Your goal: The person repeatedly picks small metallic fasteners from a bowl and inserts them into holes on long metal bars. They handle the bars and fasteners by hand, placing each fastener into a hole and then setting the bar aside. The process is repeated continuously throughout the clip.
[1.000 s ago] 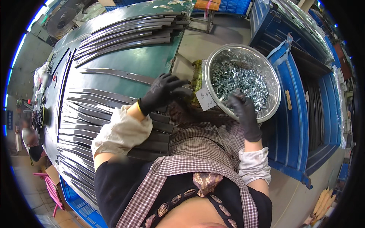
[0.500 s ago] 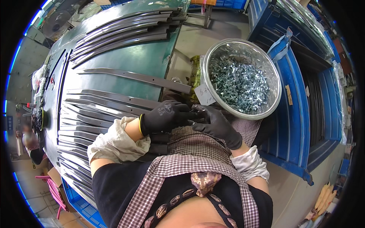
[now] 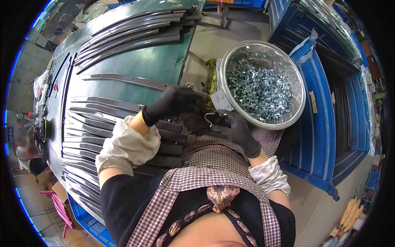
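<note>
My right hand (image 3: 234, 128), in a black glove, is closed on a small shiny metal clip (image 3: 209, 117) in front of my lap. Blurred by motion, my left hand (image 3: 175, 103), also gloved in black, is over the near end of a single dark strip (image 3: 135, 81) on the green table; its fingers are too smeared to read. More long dark strips (image 3: 94, 136) lie side by side below it, their ends toward my lap. Beyond my right hand stands a clear round tub (image 3: 301, 99) heaped with small metal clips (image 3: 261, 90).
Another row of dark strips (image 3: 135, 35) lies at the table's far end. A blue metal bin (image 3: 312, 144) stands right of the tub. A white paper tag (image 3: 221, 101) hangs by the tub's left rim. At lower left is a blue crate (image 3: 92, 228).
My left hand has come away from my right hand, moving left and up toward the single strip. My right hand has stayed nearly in place, and the metal clip in it now shows more plainly.
</note>
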The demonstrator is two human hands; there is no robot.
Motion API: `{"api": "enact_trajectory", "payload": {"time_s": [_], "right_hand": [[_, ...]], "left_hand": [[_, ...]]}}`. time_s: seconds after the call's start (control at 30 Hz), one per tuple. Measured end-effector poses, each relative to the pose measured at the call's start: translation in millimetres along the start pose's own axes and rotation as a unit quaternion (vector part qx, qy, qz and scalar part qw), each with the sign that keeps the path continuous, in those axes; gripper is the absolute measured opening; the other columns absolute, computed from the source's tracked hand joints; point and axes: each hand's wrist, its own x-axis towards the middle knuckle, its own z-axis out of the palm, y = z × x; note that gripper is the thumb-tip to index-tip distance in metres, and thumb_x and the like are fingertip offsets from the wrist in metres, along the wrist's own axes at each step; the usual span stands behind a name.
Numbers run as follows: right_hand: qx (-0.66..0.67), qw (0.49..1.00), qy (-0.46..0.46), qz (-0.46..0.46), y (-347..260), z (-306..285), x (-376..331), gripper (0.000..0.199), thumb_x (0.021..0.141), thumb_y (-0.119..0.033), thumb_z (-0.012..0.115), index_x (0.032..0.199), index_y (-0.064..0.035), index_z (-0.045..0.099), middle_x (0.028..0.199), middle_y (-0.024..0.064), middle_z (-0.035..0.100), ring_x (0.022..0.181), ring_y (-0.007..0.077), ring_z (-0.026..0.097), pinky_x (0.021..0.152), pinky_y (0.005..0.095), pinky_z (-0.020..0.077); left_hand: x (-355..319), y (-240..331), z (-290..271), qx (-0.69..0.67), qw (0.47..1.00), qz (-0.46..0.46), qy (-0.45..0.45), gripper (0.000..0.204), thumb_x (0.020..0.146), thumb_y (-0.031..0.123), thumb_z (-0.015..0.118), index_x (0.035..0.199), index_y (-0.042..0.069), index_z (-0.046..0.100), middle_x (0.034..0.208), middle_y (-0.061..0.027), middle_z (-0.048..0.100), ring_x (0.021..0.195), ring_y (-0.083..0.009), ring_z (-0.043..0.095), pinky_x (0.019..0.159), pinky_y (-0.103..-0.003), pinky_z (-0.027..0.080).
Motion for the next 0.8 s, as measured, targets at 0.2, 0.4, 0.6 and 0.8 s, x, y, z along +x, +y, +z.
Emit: {"api": "enact_trajectory", "payload": {"time_s": [0.2,0.4,0.6,0.8], "right_hand": [[-0.090,0.990,0.077,-0.079,7,0,18,0.050,0.088,-0.010,0.074,0.132,0.0053,0.055,0.107,0.0115,0.066,0.097,0.0180,0.062,0.089,0.0331,0.0514],[-0.243,0.962,0.063,-0.106,18,-9,17,0.051,0.089,-0.013,0.074,0.134,0.0036,0.054,0.108,0.0148,0.068,0.095,0.0203,0.066,0.084,0.0336,0.0544],[-0.231,0.964,0.054,-0.118,7,-9,9,0.050,0.091,-0.012,0.072,0.136,0.0005,0.055,0.111,0.0186,0.070,0.101,0.0226,0.069,0.086,0.0342,0.0545],[-0.233,0.967,0.017,-0.101,1,-6,19,0.044,0.090,-0.014,0.074,0.129,0.0006,0.061,0.104,0.0156,0.073,0.094,0.0185,0.068,0.083,0.0320,0.0539]], "left_hand": [[-12,-26,-4,0.207,0.977,-0.042,0.003,0.049,0.081,0.029,0.075,0.125,0.011,0.064,0.108,-0.0120,0.068,0.101,-0.0314,0.063,0.097,-0.043,0.042],[-11,-15,0,0.155,0.987,-0.038,-0.012,0.046,0.078,0.026,0.078,0.120,0.012,0.068,0.100,-0.0079,0.069,0.095,-0.0305,0.063,0.093,-0.042,0.043],[-10,-18,6,0.120,0.991,-0.046,-0.027,0.047,0.077,0.028,0.079,0.119,0.012,0.069,0.101,-0.0088,0.070,0.095,-0.0308,0.064,0.092,-0.042,0.044],[-8,-24,17,0.081,0.995,-0.032,-0.045,0.046,0.075,0.029,0.080,0.116,0.010,0.070,0.108,-0.0109,0.071,0.098,-0.0329,0.065,0.089,-0.043,0.048]]}}
